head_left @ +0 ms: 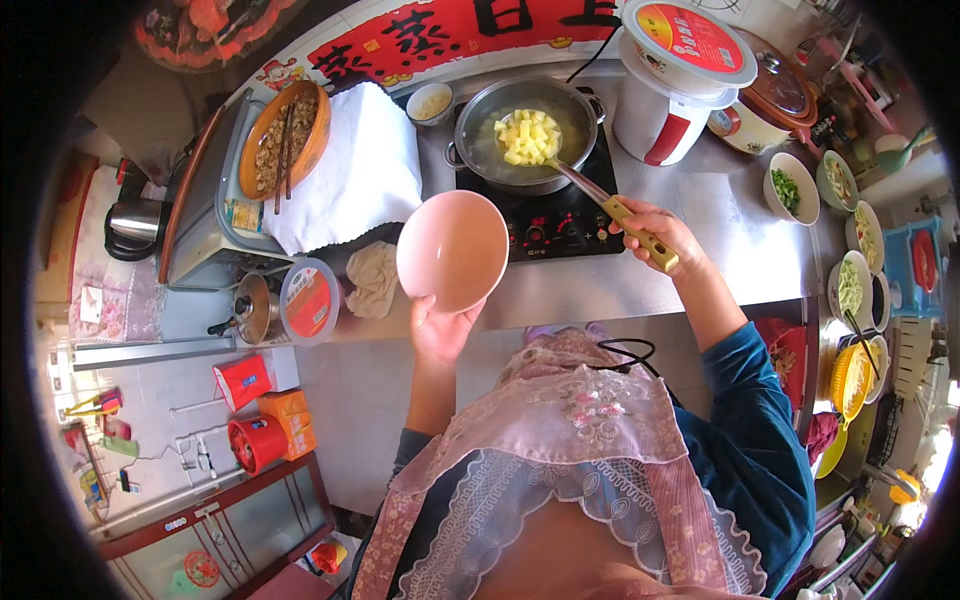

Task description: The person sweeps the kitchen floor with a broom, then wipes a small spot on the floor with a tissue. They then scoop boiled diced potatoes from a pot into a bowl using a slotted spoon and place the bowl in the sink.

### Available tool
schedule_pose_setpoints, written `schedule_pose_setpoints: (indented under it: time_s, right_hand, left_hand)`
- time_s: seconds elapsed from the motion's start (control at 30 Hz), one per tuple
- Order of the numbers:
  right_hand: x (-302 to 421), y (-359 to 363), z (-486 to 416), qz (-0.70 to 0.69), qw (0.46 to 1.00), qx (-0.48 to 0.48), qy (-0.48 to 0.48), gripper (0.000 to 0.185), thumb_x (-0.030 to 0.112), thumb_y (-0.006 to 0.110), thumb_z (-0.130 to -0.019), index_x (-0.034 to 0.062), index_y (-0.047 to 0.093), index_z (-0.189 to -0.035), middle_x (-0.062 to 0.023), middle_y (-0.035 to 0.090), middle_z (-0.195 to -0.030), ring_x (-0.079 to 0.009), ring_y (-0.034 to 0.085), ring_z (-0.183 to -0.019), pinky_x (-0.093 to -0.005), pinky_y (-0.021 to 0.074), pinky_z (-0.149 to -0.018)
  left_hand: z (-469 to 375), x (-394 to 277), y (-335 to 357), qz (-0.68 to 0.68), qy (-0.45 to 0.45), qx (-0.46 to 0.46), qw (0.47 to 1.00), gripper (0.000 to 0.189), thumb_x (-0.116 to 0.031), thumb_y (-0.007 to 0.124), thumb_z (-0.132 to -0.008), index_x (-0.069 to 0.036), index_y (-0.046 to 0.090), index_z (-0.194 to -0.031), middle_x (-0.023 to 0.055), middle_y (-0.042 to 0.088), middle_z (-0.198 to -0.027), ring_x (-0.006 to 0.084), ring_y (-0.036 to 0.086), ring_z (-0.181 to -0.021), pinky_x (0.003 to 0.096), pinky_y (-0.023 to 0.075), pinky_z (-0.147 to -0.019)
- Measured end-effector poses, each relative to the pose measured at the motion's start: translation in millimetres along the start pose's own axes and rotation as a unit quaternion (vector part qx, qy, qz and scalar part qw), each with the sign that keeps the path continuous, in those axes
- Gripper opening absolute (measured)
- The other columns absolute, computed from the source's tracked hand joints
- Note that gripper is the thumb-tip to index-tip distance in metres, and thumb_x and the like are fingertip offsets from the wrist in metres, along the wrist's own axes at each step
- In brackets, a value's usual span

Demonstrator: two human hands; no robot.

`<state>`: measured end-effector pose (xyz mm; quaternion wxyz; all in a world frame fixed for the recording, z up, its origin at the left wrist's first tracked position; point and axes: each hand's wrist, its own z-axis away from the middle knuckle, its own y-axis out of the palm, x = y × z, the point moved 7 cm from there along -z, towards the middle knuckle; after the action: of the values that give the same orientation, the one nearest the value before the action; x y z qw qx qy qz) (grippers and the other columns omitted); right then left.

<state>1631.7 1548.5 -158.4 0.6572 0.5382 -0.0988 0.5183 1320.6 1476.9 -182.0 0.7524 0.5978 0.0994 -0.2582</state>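
My left hand grips a pink bowl by its lower rim, tilted so its bare inside faces me. The bowl is held before the left front of a black induction cooker with lit red indicators. My right hand is closed around the yellowish handle of a metal skimmer. Its head lies over a steel pot on the cooker, heaped with pale yellow cubes, perhaps potato. Cloudy liquid shows in the pot around the cubes.
Left of the pot stand a small white bowl, a white cloth and an orange bowl of minced food with chopsticks. A crumpled rag lies nearer. Lidded white containers and bowls of cut vegetables line the right.
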Motion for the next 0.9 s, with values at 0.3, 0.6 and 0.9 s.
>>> schedule_pose_setpoints:
  time_s: [0.3,0.6,0.9]
  right_hand:
    - [7,1,6,0.017,1.0,-0.022,-0.01,0.051,0.007,0.052,-0.083,-0.0022,0.037,-0.13,-0.0101,0.057,-0.087,-0.0087,0.052,-0.06,-0.0187,0.0427,-0.045]
    - [12,5,10,0.018,1.0,-0.008,-0.01,0.053,0.006,0.051,-0.083,-0.0036,0.034,-0.132,-0.0132,0.058,-0.09,-0.0097,0.052,-0.06,-0.0192,0.0428,-0.045]
    - [15,6,13,0.042,0.998,-0.04,-0.008,0.056,0.007,0.05,-0.081,-0.004,0.031,-0.133,-0.0141,0.057,-0.092,-0.0105,0.051,-0.059,-0.0182,0.0417,-0.042]
  left_hand:
    - [-28,21,-17,-0.057,-0.043,-0.109,0.991,0.072,-0.039,0.066,-0.073,-0.009,0.034,-0.13,0.0129,0.045,-0.122,0.0294,0.047,-0.109,0.0462,0.042,-0.093]
    - [-51,35,-26,-0.098,-0.048,-0.172,0.979,0.072,-0.042,0.065,-0.075,-0.016,0.028,-0.132,0.0093,0.041,-0.127,0.0262,0.045,-0.113,0.0452,0.0379,-0.093]
    - [-55,32,-24,-0.119,-0.038,-0.188,0.974,0.073,-0.045,0.066,-0.074,-0.02,0.028,-0.132,0.0083,0.04,-0.128,0.0262,0.043,-0.115,0.0469,0.0358,-0.093]
